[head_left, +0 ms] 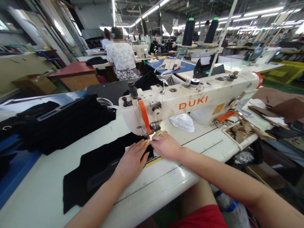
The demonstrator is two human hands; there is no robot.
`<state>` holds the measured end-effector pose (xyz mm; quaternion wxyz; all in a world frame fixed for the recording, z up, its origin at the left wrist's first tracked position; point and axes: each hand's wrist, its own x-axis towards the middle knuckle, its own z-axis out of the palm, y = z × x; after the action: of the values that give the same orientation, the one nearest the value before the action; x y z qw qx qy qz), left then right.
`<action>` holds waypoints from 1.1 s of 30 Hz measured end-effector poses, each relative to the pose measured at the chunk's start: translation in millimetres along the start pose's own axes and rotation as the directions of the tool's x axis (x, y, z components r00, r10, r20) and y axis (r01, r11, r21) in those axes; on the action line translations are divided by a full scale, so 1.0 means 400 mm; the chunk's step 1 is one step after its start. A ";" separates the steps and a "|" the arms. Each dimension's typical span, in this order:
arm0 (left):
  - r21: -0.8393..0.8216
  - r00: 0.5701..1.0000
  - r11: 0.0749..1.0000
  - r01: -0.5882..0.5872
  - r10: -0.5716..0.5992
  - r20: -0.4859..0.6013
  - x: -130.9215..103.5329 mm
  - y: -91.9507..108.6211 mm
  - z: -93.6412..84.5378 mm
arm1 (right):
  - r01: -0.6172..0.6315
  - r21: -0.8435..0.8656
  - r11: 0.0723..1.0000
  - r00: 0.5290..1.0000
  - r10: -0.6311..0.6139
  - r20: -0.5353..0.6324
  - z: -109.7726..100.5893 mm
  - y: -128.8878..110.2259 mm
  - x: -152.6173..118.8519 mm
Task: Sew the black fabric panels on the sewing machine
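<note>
Black fabric spreads left of and beneath the left hand, which lies flat, fingers outstretched. Beside it, the right hand curls, its grip impossible to tell; white slips lie beyond, to its right.

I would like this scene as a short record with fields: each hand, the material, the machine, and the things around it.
Left hand: laid flat on the black fabric
Right hand: fingertips close to the needle area; grip unclear
Material: black fabric, spread flat, its far end under the machine head
Machine: white sewing machine, marked DUKI
Behind right hand: white paper pieces, fanned out
Far left: heaped black cloth
Background: seated person, patterned top
</note>
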<state>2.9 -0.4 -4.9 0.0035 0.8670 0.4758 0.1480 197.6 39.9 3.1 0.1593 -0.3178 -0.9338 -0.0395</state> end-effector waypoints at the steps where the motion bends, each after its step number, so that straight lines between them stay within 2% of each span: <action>1: 0.005 1.000 1.000 0.004 -0.004 0.003 0.001 0.000 0.000 | -0.003 0.001 1.000 1.000 0.003 0.000 0.000 0.000 0.000; 21: -0.023 1.000 1.000 -0.007 0.007 -0.005 0.003 -0.006 0.001 | -0.007 0.030 1.000 1.000 0.007 0.006 0.008 -0.003 -0.003; 33: -0.016 0.999 1.000 0.010 -0.011 -0.038 0.034 -0.037 0.004 | -0.064 0.069 0.996 0.998 0.063 0.015 -0.005 0.000 -0.003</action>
<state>-2.1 19.0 -5.4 0.0022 0.8614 0.4792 0.1684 199.1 38.8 4.6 0.1653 -0.3419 -0.9251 0.0003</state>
